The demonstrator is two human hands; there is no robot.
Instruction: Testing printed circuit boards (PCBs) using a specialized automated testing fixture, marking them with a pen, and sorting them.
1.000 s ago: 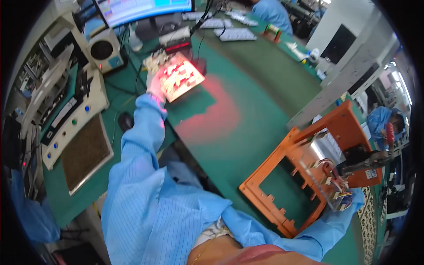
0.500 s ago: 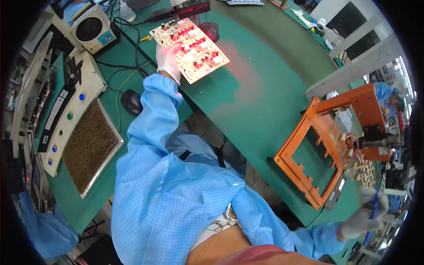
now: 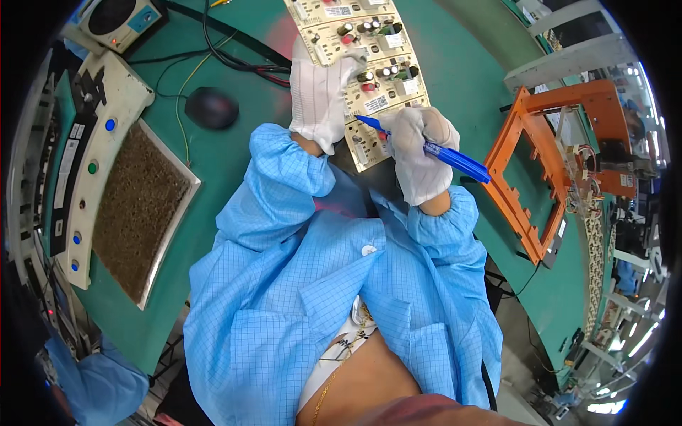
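My left hand (image 3: 317, 99), in a white glove, grips the left edge of a cream circuit board panel (image 3: 383, 69). Capacitors, white blocks and other small parts stand in repeated rows on the panel, whose far end runs out of view at the top. In my gloved right hand (image 3: 420, 150) is a blue marker pen (image 3: 460, 163), held like a writing tool. Its pointed tip is at the panel's lower part, close to the left edge; whether it touches the surface I cannot tell. My right fingers cover part of the panel's lower right.
An orange frame fixture (image 3: 511, 192) with wires stands on the green table (image 3: 462, 78) at right. To the left are a black mouse (image 3: 212, 108), cables (image 3: 245, 60), a brown textured pad (image 3: 138, 213) and a pale control panel (image 3: 99, 138) with round buttons. A speaker-like box (image 3: 117, 20) sits far left.
The panel has come nearer to me in my left hand, out of the red light. My right hand has swung in from the far right with the marker pen, its tip now at the panel.
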